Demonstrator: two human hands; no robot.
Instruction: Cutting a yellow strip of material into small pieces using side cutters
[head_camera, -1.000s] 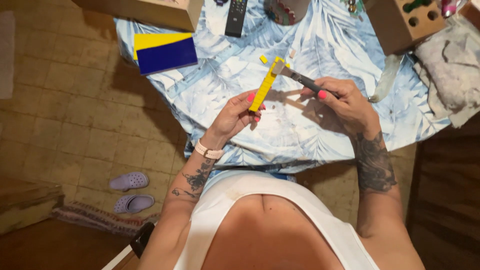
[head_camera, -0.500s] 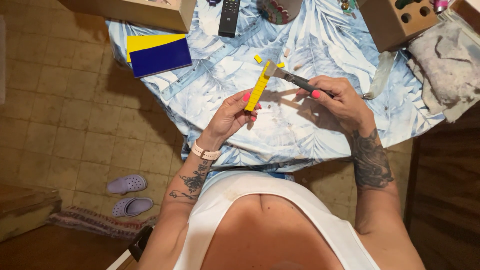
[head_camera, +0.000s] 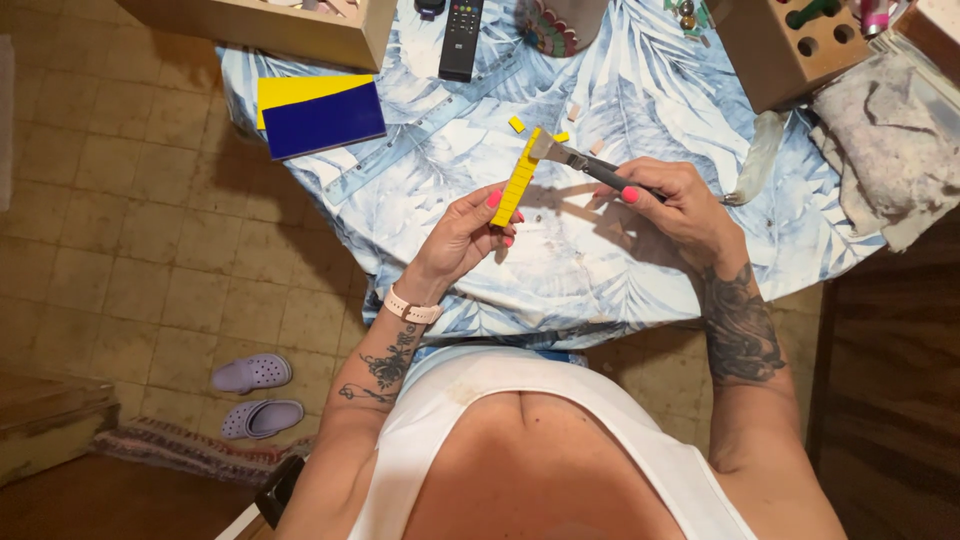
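My left hand (head_camera: 467, 237) grips a long yellow strip (head_camera: 519, 180) by its lower end, held upright above the leaf-patterned tablecloth (head_camera: 420, 190). My right hand (head_camera: 668, 205) holds a small knife-like tool (head_camera: 575, 160) with a dark handle. Its metal blade touches the strip's upper end. Small yellow offcuts (head_camera: 517, 124) lie on the cloth just beyond the strip.
Yellow and dark blue sheets (head_camera: 318, 115) lie at the table's left. A clear ruler (head_camera: 425, 130), a black remote (head_camera: 462, 38), a wooden box (head_camera: 270, 25), a wooden holder with holes (head_camera: 780, 50) and a grey rag (head_camera: 880, 140) surround them. Lilac clogs (head_camera: 255, 392) rest on the tiled floor.
The view has shifted slightly. Both hands keep the same hold, with the blade still at the strip's upper end.
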